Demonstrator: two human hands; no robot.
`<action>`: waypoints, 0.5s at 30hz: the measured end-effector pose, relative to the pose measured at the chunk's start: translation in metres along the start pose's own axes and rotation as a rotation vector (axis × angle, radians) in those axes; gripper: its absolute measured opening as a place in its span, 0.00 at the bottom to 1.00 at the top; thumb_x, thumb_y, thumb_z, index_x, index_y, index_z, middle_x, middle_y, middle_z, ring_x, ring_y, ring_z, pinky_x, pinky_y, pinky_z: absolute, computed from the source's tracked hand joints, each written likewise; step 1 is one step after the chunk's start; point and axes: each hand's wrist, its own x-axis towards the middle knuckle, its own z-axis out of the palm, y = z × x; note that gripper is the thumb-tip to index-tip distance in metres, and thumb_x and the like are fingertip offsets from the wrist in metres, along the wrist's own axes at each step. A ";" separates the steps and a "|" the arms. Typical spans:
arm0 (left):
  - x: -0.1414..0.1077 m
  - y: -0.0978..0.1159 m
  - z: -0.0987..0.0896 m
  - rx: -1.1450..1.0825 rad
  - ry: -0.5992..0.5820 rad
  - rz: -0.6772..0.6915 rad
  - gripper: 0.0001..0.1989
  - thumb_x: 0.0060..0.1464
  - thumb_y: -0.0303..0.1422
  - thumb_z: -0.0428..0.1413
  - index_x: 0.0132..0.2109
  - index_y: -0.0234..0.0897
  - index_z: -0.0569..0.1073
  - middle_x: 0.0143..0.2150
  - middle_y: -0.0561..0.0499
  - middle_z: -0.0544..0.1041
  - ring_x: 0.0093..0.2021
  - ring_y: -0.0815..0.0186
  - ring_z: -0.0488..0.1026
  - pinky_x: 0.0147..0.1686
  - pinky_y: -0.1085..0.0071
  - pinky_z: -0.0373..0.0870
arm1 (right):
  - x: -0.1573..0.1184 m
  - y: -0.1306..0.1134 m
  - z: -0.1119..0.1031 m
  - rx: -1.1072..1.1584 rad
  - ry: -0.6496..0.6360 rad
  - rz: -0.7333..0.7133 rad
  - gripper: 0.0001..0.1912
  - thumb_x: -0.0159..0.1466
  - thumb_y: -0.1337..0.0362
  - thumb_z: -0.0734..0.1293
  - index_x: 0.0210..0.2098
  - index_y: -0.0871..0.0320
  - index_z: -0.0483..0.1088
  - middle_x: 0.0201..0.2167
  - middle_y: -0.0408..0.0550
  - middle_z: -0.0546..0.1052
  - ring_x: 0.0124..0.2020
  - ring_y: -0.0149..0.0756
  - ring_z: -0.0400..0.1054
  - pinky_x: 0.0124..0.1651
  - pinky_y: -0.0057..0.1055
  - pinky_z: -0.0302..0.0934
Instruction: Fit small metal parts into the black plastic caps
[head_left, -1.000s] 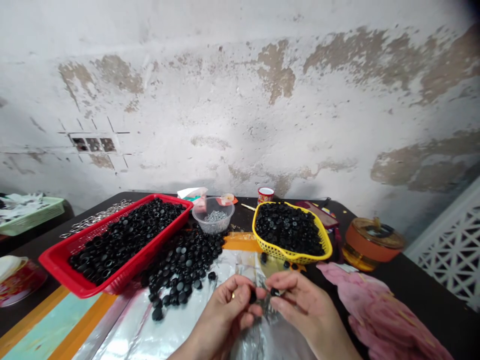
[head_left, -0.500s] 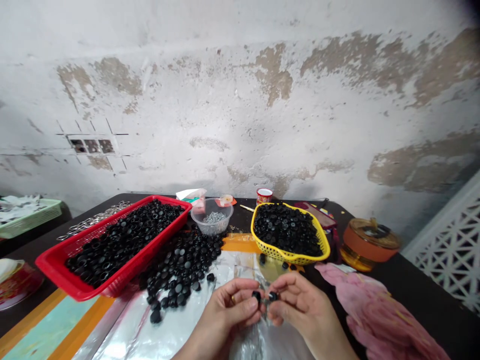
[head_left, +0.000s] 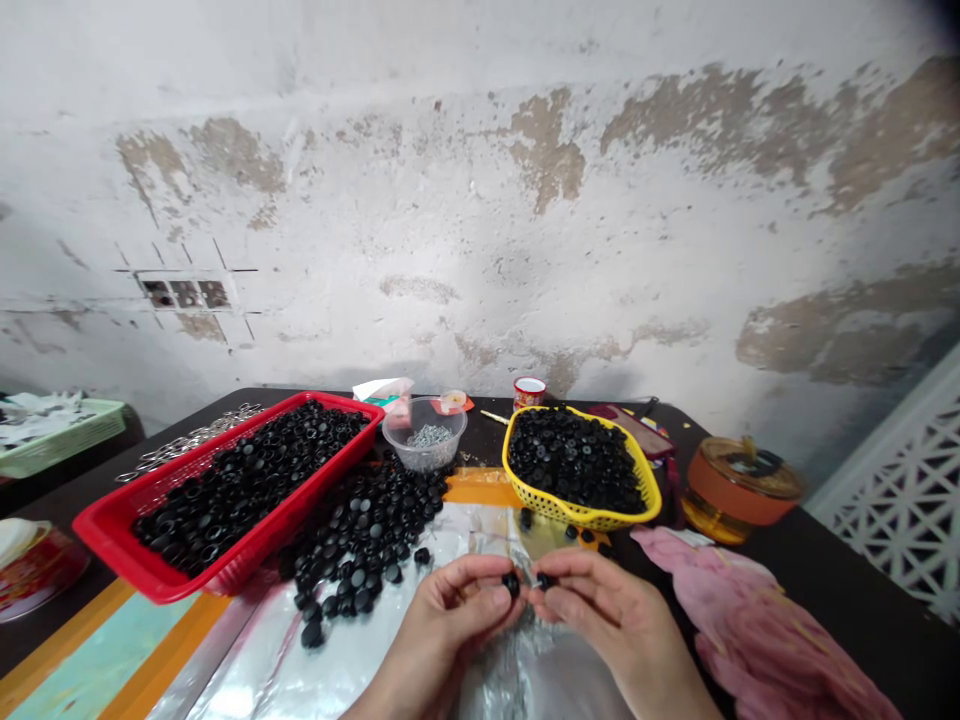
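My left hand (head_left: 469,605) pinches a small round black plastic cap (head_left: 511,583) between thumb and forefinger. A second small black plastic piece (head_left: 543,580) is gripped in the fingertips of my right hand (head_left: 592,600). The two pieces are close together but apart, above the clear plastic sheeting (head_left: 360,660). To the left of my hands lies a loose heap of black caps (head_left: 360,540). A yellow basket (head_left: 577,513) full of flat black discs stands beyond my right hand. Further left, a red basket (head_left: 112,525) holds many hollow black caps.
Between the baskets stands a clear tub (head_left: 397,440) of small metal screws or pins. A pink cloth (head_left: 757,620) and an amber jar with an orange band (head_left: 742,490) are on the right. A red tin (head_left: 45,570) stands far left. The peeling wall (head_left: 450,200) rises behind the table.
My hands have shifted slightly, and both black pieces have turned in my fingers. My right hand's piece has moved a little up and left. The baskets and heap stay put.
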 end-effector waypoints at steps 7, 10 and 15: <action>-0.001 -0.001 0.002 0.042 -0.034 0.022 0.15 0.39 0.28 0.70 0.37 0.33 0.80 0.34 0.47 0.81 0.34 0.68 0.77 0.38 0.75 0.70 | 0.001 0.003 0.000 -0.033 0.043 -0.084 0.07 0.57 0.63 0.74 0.34 0.57 0.75 0.37 0.46 0.76 0.37 0.38 0.76 0.41 0.31 0.72; -0.001 -0.003 0.001 0.062 -0.064 0.033 0.14 0.40 0.28 0.70 0.37 0.33 0.80 0.33 0.48 0.81 0.30 0.72 0.74 0.34 0.79 0.66 | 0.001 0.004 0.000 -0.126 0.044 -0.166 0.04 0.57 0.66 0.73 0.33 0.57 0.76 0.35 0.46 0.76 0.38 0.37 0.74 0.43 0.30 0.71; 0.001 -0.006 -0.003 0.067 -0.067 0.020 0.14 0.38 0.29 0.71 0.36 0.33 0.80 0.33 0.48 0.81 0.32 0.71 0.74 0.37 0.78 0.65 | -0.001 0.004 -0.002 -0.194 -0.001 -0.257 0.04 0.59 0.69 0.72 0.34 0.54 0.77 0.37 0.47 0.75 0.40 0.37 0.74 0.43 0.29 0.72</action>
